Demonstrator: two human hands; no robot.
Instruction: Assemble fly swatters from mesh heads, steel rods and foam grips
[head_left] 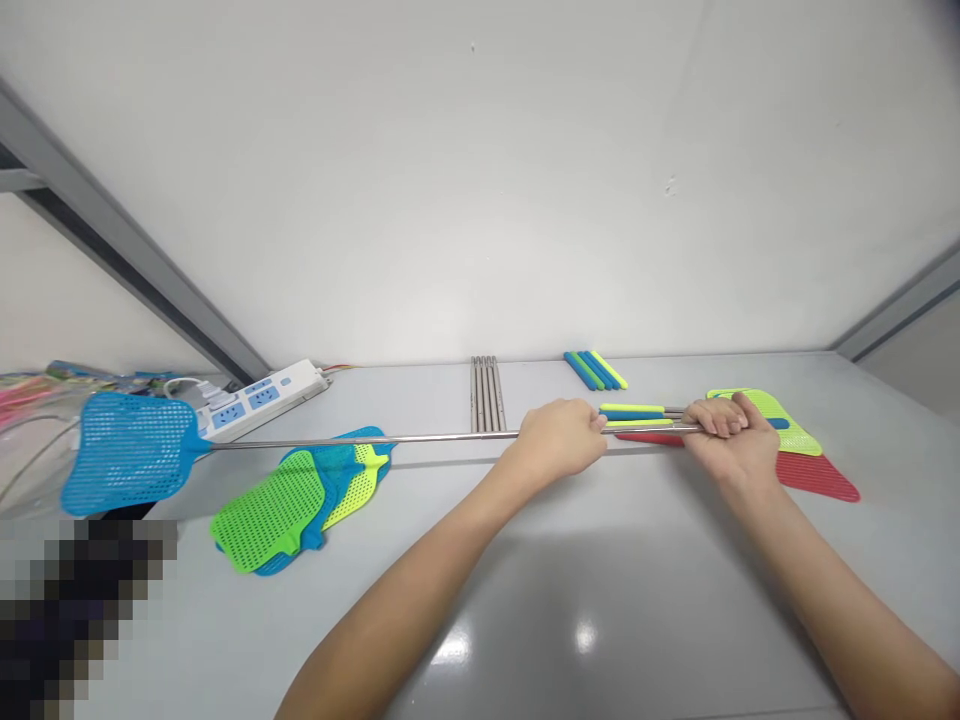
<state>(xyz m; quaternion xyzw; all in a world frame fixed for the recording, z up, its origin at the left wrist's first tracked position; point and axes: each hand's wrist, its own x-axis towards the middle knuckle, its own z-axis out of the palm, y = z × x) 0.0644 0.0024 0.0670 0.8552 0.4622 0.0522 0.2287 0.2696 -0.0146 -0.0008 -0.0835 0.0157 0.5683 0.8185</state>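
Note:
Both my hands hold a fly swatter with a long metal rod (420,437), stretched level above the table. Its blue perforated head (127,455) is at the far left. My left hand (559,440) is closed around the middle of the rod. Closed on the rod's right end is my right hand (731,435), palm partly up. A short blue end (778,424) shows past that hand; whether it is this swatter's handle I cannot tell. Under and beside my right hand lie assembled swatters with a yellow head (799,430), a red head (817,476) and yellow and blue handles (634,408).
Loose green, blue and yellow swatter heads (274,510) are piled at the left. Several metal rods (487,395) and coloured handle tubes (595,370) lie near the back wall. A white power strip (270,398) with a plug stands at back left. Plastic-wrapped items (30,430) are at the left edge.

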